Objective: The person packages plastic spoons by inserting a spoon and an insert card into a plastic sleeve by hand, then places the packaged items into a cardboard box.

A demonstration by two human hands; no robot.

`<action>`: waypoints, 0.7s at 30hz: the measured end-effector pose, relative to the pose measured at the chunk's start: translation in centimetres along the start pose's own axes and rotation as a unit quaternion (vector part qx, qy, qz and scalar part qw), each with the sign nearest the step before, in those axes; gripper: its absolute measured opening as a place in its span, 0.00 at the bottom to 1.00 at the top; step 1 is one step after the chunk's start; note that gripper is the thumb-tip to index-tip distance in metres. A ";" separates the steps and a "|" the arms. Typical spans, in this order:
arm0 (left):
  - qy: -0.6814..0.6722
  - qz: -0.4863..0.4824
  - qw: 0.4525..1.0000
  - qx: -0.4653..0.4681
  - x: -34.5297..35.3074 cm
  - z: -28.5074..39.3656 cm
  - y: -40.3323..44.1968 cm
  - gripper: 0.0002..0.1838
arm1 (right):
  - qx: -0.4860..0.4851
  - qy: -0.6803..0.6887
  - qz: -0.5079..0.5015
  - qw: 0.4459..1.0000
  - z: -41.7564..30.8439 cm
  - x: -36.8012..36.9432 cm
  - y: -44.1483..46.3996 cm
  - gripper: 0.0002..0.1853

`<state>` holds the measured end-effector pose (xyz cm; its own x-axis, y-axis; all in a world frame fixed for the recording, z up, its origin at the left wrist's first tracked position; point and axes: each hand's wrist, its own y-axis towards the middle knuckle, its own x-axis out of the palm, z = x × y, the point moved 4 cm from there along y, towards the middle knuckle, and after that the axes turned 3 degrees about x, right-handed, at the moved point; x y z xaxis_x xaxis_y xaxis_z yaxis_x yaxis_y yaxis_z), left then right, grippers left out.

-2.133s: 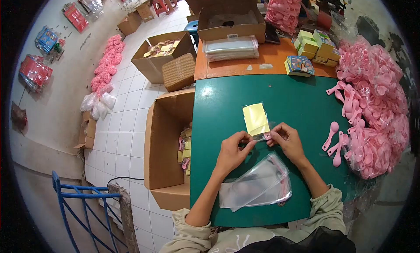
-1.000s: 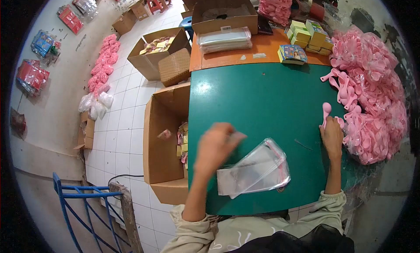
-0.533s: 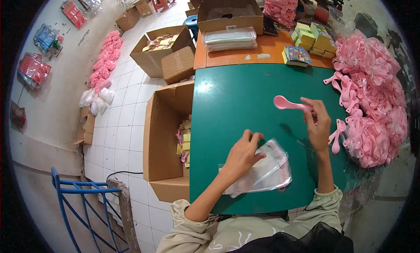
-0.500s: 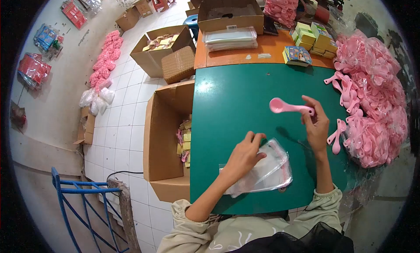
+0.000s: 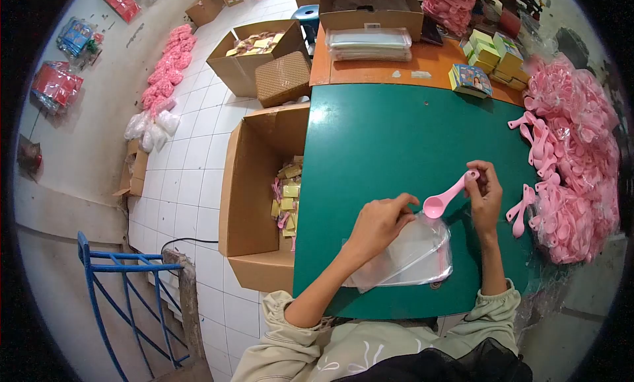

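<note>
A pink plastic measuring spoon (image 5: pixel 444 197) is held by the end of its handle in my right hand (image 5: pixel 487 191), fingers pinched on it. Its round bowl points down and to the left, at the upper edge of a clear plastic bag (image 5: pixel 413 253). That bag lies on a small pile of similar bags on the green tabletop. My left hand (image 5: pixel 383 225) is at the bag's upper left, with thumb and fingers drawn together at its edge; the exact contact is partly hidden. Loose pink spoons (image 5: pixel 540 147) lie to the right of my right hand.
Heaped bags of pink spoons (image 5: pixel 574 157) line the table's right side. Small yellow boxes (image 5: pixel 470 81) and stacked clear packets (image 5: pixel 368 45) sit at the back. A large open carton (image 5: pixel 254 184) with packed pieces stands left of the table.
My right hand has tilted the spoon, bringing its bowl down and toward my left hand. My left hand has shifted slightly at the bag's upper edge. The whole view has shifted a little.
</note>
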<state>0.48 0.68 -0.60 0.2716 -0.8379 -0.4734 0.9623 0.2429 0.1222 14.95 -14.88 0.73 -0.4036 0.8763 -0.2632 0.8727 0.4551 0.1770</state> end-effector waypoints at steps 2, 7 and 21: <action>-0.007 -0.015 1.000 -0.015 -0.6 -0.1 0.1 0.09 | -0.033 -0.065 0.007 0.997 -0.4 0.1 -0.1 0.07; -0.130 0.040 0.990 -0.042 -1.5 -0.3 0.4 0.08 | -0.082 -0.109 0.024 0.990 -0.7 0.0 -0.1 0.06; -0.149 0.040 0.988 -0.007 -0.5 -0.3 0.7 0.07 | -0.169 -0.165 0.064 0.970 -2.8 0.7 -1.9 0.10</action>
<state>1.06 1.41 -0.52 0.3407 -0.9219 -0.1841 0.9378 0.3194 0.1361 12.24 -14.66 2.82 -0.1391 0.8563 -0.4974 0.7472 0.4204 0.5148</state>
